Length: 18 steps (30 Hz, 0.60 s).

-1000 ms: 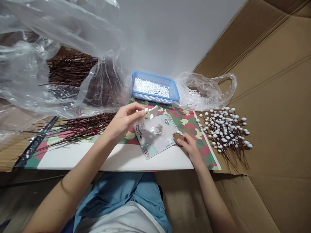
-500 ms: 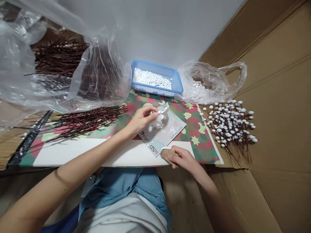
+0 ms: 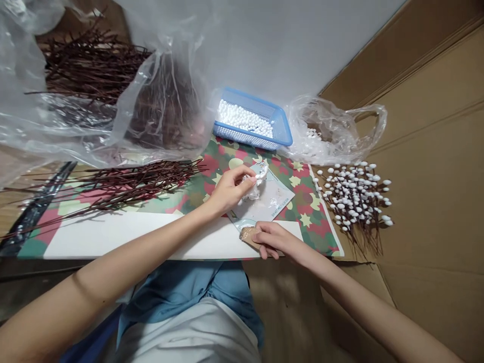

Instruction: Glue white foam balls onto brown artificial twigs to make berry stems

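My left hand (image 3: 235,187) is closed in a pinch on a soft-looking white lump (image 3: 261,174), above a flat grey printed card (image 3: 278,199). Whether the lump is glue, foam or something else I cannot tell. More white material (image 3: 250,194) lies on the card beneath those fingers. Close to the table's front edge, my right hand (image 3: 273,237) grips a small brown cardboard piece (image 3: 249,235) with whitish residue along its far edge. This piece is over the card's near corner.
A blue basket (image 3: 289,137) of white beads stands at the back, beside a clear plastic bag (image 3: 333,146). Bare brown twigs (image 3: 128,184) lie at left, under a large plastic bag (image 3: 166,101) of more twigs. White-tipped stems (image 3: 355,196) lie at right, near a cardboard wall (image 3: 434,151).
My right hand has shifted left with the cardboard piece, now covering more of the card's near corner. My left hand still pinches the white lump. The whole view has shifted slightly.
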{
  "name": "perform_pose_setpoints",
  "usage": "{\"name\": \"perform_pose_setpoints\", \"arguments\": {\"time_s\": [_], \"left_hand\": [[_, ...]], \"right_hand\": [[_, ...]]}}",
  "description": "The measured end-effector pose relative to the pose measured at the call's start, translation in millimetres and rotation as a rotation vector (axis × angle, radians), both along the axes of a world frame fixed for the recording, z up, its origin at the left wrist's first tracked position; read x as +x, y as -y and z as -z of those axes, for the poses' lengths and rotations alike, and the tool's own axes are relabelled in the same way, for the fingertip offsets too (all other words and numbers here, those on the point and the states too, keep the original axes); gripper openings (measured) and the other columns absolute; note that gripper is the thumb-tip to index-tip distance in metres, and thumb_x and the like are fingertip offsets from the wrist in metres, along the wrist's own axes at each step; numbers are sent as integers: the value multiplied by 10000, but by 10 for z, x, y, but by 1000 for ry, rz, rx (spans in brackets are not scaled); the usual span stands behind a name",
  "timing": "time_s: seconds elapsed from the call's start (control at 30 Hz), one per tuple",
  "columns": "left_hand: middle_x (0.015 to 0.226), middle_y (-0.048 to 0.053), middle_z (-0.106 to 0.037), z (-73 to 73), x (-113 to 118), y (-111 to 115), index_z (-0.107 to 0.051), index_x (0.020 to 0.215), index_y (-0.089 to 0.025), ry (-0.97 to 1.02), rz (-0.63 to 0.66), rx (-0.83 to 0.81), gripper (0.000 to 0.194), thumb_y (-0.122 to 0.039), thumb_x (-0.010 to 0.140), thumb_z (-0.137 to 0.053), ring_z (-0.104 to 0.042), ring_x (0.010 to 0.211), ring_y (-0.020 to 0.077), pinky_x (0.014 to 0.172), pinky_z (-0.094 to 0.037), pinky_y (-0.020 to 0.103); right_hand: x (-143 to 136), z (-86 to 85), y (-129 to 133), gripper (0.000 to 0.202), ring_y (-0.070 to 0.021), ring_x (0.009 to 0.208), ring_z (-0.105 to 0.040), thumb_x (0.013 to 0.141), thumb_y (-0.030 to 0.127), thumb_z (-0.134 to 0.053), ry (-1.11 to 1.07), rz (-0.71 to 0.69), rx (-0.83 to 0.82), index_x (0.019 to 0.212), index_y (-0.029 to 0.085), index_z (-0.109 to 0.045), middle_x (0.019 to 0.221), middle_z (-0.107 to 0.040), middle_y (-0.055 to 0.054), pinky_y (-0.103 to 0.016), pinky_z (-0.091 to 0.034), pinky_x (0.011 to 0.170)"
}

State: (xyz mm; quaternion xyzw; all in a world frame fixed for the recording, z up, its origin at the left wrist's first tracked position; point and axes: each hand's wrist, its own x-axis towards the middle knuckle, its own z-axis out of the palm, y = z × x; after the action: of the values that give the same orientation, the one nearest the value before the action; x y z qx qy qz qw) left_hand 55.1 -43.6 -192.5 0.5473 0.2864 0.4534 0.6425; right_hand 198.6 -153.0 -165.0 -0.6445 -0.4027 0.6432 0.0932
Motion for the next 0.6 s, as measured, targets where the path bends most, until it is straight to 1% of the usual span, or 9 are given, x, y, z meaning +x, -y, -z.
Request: {"name": "perform_pose_setpoints", "arguments": {"time_s": [0.17, 0.23, 0.33, 0.43, 0.6], "left_hand": [[707, -23, -528, 11, 6, 5, -575, 758, -167, 42, -48, -52, 66, -227, 764, -601, -464, 638, 119, 606, -354, 237], [687, -31, -518, 17, 11, 5, -576, 755, -164, 41, -61, -73, 38, -196, 763, -595, -454, 626, 113, 600, -348, 231], [656, -43, -510, 21, 22, 6, -582, 751, -168, 38, -73, -96, 14, -170, 762, -590, -448, 602, 107, 590, -343, 226], [647, -47, -506, 26, 32, 10, -581, 740, -170, 42, -85, -110, 28, -152, 758, -590, -446, 599, 104, 588, -340, 224], [641, -46, -503, 40, 42, 23, -583, 724, -167, 50, -87, -118, 50, -134, 761, -589, -436, 604, 105, 584, -334, 223]], "right_hand": [[-23, 36, -5, 172, -43, 313, -348, 716, 333, -522, 85, -18, 41, 641, 218, -419, 442, -590, 59, -176, -228, 351], [-50, 12, -7, 156, -46, 314, -350, 725, 312, -516, 121, -20, 41, 646, 215, -422, 444, -593, 54, -176, -234, 353], [-105, -39, -34, 117, -47, 305, -341, 728, 266, -500, 172, -20, -6, 661, 215, -419, 440, -592, 55, -180, -235, 348], [-158, -63, -77, 97, -48, 301, -341, 720, 234, -486, 222, -18, -40, 663, 217, -409, 428, -582, 64, -179, -237, 342], [-218, -31, -128, 79, -56, 302, -338, 698, 211, -455, 259, -1, -33, 654, 224, -391, 403, -571, 67, -185, -224, 341]]}}
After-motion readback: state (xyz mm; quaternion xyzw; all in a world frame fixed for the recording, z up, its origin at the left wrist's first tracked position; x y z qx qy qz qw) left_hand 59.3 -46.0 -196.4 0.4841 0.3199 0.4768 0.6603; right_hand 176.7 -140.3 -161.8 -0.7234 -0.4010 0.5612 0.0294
